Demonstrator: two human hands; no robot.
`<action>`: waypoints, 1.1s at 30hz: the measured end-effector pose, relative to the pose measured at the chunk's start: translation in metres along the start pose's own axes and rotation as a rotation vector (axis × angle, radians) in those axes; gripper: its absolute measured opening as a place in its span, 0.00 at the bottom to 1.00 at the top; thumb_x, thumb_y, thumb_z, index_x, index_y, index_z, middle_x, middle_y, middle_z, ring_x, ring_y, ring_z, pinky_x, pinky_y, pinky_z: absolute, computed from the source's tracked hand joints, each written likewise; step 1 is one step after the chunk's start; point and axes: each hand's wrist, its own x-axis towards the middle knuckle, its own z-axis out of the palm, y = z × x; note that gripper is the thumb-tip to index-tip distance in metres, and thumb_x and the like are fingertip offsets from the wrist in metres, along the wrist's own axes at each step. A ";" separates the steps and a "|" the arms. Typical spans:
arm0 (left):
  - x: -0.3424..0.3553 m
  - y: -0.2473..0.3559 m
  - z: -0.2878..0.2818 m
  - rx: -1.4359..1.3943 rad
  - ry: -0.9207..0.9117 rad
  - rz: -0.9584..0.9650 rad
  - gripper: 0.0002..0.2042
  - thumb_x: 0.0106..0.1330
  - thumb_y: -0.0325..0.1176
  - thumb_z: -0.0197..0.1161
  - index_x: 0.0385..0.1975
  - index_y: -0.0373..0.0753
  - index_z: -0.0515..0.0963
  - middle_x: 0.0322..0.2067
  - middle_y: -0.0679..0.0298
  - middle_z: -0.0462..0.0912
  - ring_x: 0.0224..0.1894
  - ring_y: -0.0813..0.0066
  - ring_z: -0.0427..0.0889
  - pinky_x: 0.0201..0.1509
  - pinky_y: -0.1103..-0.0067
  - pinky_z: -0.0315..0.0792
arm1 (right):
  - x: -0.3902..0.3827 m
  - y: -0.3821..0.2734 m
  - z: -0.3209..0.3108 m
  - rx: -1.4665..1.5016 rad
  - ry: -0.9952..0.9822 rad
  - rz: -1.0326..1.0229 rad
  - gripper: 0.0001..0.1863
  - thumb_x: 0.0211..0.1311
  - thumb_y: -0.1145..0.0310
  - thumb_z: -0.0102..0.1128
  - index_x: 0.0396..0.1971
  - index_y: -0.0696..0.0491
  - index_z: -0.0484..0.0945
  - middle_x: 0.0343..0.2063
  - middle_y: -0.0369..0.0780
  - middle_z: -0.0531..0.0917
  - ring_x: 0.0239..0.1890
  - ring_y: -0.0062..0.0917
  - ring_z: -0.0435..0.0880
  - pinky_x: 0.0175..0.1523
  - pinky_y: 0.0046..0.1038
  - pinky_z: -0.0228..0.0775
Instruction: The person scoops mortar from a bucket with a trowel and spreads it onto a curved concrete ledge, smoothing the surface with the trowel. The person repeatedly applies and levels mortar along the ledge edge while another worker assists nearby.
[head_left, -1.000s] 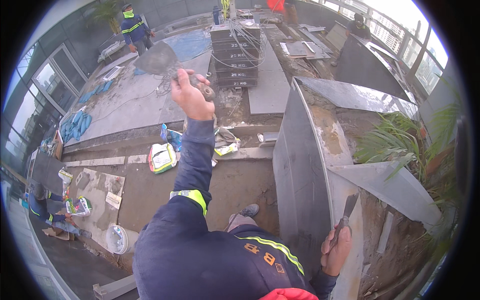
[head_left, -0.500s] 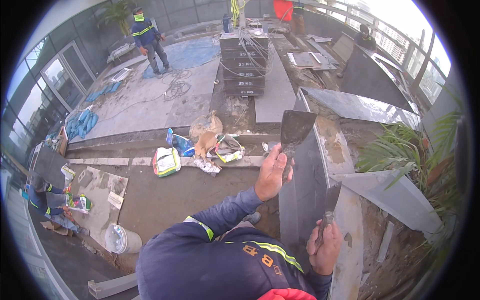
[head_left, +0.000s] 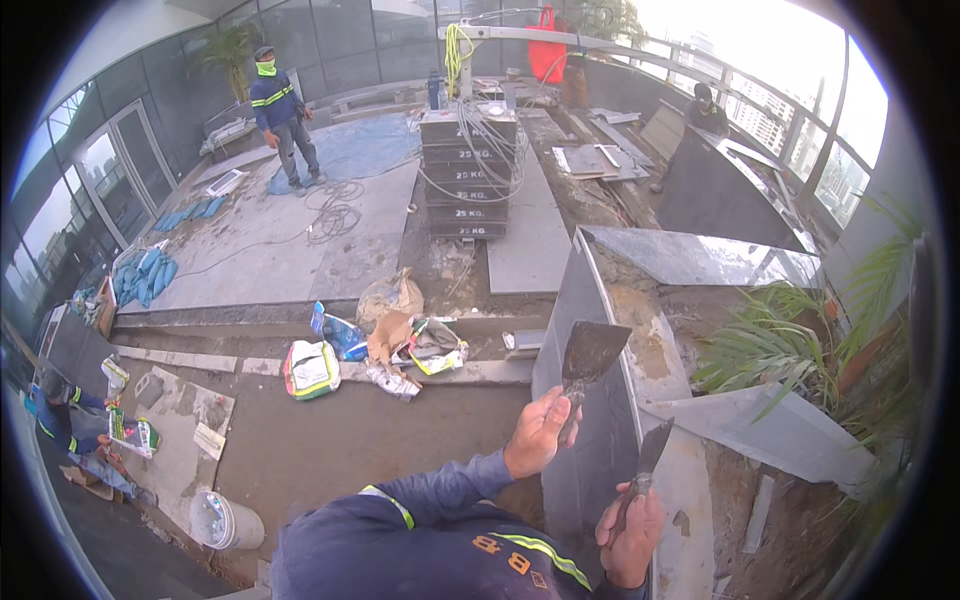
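My left hand (head_left: 538, 436) is closed round the handle of a wide putty knife (head_left: 594, 352), its broad grey blade pointing up and away from me. Lower and to the right, my right hand (head_left: 631, 532) grips a narrower putty knife (head_left: 655, 447), blade also raised. Both blades look smeared with grey residue. They are held over a dark grey slab wall (head_left: 585, 400) with a thin pale top edge. The two tools are apart from each other. Whether either blade touches the slab I cannot tell.
Torn bags (head_left: 312, 369) lie along a low ledge ahead. A white bucket (head_left: 226, 520) stands at lower left, near a crouching co-worker (head_left: 65, 415). Another person (head_left: 282, 115) stands at the back left. Stacked black weights (head_left: 467, 185) stand mid-scene; palm leaves (head_left: 765, 335) reach in from the right.
The view has tilted up, so the surroundings sit lower in the picture. Both hands still hold their putty knives, and the right-hand blade now leans more to the left at its base.
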 end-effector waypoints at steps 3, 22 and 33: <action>0.000 -0.002 0.009 -0.050 -0.002 0.005 0.27 0.81 0.54 0.44 0.52 0.30 0.72 0.29 0.64 0.76 0.25 0.80 0.75 0.29 0.81 0.70 | -0.005 0.002 0.003 0.072 0.009 0.010 0.17 0.80 0.59 0.45 0.47 0.59 0.72 0.20 0.40 0.77 0.13 0.19 0.70 0.18 0.21 0.61; 0.012 -0.035 0.039 0.060 -0.173 0.089 0.29 0.82 0.53 0.44 0.59 0.27 0.72 0.39 0.62 0.77 0.27 0.80 0.75 0.31 0.80 0.70 | 0.039 -0.014 0.022 0.100 0.001 0.080 0.18 0.81 0.56 0.48 0.46 0.58 0.73 0.23 0.39 0.79 0.14 0.18 0.72 0.21 0.20 0.64; -0.013 -0.016 0.034 0.169 -0.176 0.234 0.26 0.82 0.47 0.48 0.64 0.28 0.71 0.31 0.63 0.70 0.23 0.80 0.73 0.27 0.79 0.69 | 0.033 -0.010 0.035 0.202 -0.085 0.061 0.21 0.80 0.52 0.47 0.48 0.57 0.72 0.21 0.36 0.75 0.11 0.17 0.68 0.16 0.19 0.60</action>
